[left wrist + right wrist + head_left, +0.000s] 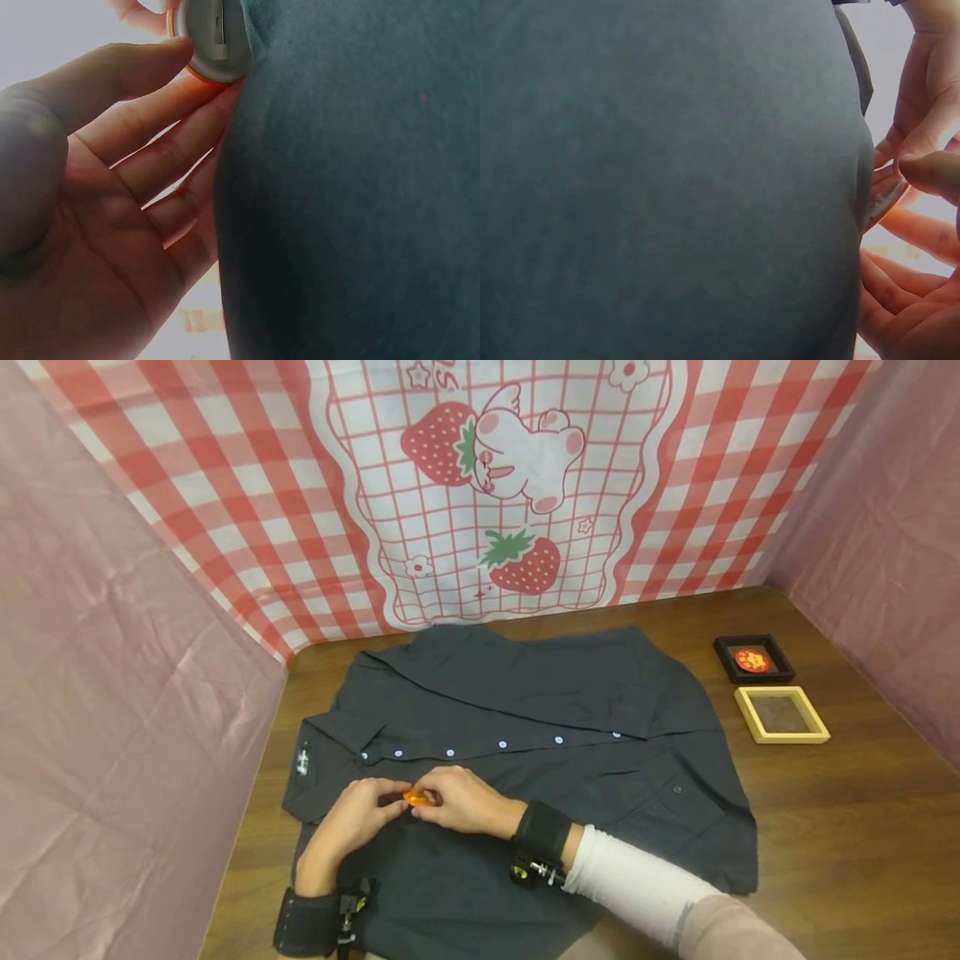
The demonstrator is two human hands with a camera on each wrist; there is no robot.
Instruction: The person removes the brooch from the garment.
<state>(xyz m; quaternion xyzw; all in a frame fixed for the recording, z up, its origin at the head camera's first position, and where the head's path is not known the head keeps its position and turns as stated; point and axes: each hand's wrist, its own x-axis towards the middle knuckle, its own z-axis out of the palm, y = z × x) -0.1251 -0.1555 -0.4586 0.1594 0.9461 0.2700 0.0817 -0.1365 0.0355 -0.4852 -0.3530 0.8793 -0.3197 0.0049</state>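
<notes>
A dark grey button-up shirt [465, 693] lies spread on the table, its collar to the left. Over its front, my left hand [358, 810] and right hand [465, 802] meet at a small round orange pin badge [417, 797]. Each hand pinches the badge between thumb and fingers, from opposite sides. In the left wrist view the badge's grey back [214, 45] shows a metal pin bar, with my left thumb pressed near its edge. Dark cloth hides part of the badge there. The right wrist view is mostly filled by shirt cloth [675, 180], with fingertips around the badge edge [885, 206].
To the right on the wooden table [862, 827] lie a black frame [783, 675] with a red-and-yellow round piece in it and a pale yellow frame [787, 737]. A strawberry-print checked cloth [247, 510] hangs behind, with pink cloth [112, 693] at both sides.
</notes>
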